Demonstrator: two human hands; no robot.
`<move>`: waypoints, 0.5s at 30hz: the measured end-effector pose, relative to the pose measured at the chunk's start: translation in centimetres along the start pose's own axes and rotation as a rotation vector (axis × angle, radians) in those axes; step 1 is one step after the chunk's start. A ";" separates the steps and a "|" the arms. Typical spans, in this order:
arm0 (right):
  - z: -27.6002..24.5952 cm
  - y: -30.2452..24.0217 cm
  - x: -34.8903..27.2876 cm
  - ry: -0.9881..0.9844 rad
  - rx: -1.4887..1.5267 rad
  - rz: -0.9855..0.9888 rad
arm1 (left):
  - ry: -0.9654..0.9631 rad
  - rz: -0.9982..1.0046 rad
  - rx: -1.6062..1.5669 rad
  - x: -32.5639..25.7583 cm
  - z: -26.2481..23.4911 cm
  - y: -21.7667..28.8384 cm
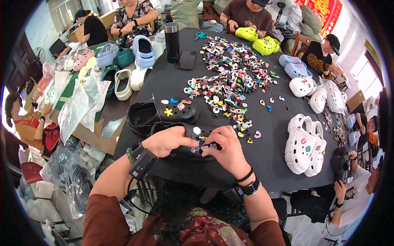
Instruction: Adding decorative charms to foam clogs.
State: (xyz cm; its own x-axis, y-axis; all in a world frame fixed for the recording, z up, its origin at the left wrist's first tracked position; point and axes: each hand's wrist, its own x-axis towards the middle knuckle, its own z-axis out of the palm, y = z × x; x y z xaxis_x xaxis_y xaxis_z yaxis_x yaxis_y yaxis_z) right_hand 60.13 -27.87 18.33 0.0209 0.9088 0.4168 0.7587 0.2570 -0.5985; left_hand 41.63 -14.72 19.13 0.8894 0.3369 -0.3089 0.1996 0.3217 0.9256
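A black clog point(186, 154) lies on the table's near side under both my hands. My left hand point(166, 141) grips it from the left, its thumb stretched over the toe beside a small purple charm point(194, 149). My right hand point(227, 147) is closed in a pinch on a small shoe charm point(209, 146) at the toe; its exact shape is partly hidden by the fingers. A white charm point(197, 130) sits on this clog above my hands. Just behind stands a second black clog point(176, 114), with a yellow starfish charm point(168, 112) and several others on it.
A large heap of colourful shoe charms point(234, 74) covers the table's middle. White clogs point(301, 147) stand at the right, lime clogs point(266, 46) at the far side. A black bottle point(172, 43), a phone point(186, 60) and teal scissors point(201, 35) lie behind. Several people work around.
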 end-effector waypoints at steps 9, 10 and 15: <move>1.1 -0.3 -0.9 0.149 -0.143 -0.279 | 0.130 -0.026 -0.068 -0.1 0.3 -0.5; 1.5 -0.2 -1.0 0.146 -0.141 -0.277 | 0.130 -0.029 -0.071 0.0 0.3 -0.6; 2.6 -0.5 -1.4 0.286 -0.048 -0.138 | 0.113 -0.026 -0.080 -0.1 0.4 -0.7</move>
State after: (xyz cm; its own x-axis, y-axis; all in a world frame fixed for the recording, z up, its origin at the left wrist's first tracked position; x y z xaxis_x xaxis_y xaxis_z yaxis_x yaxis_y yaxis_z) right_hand 58.07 -28.36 16.27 0.0933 0.7353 0.6713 0.7968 0.3492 -0.4932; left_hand 41.53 -15.36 18.61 0.8318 0.4233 -0.3591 0.1846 0.3992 0.8981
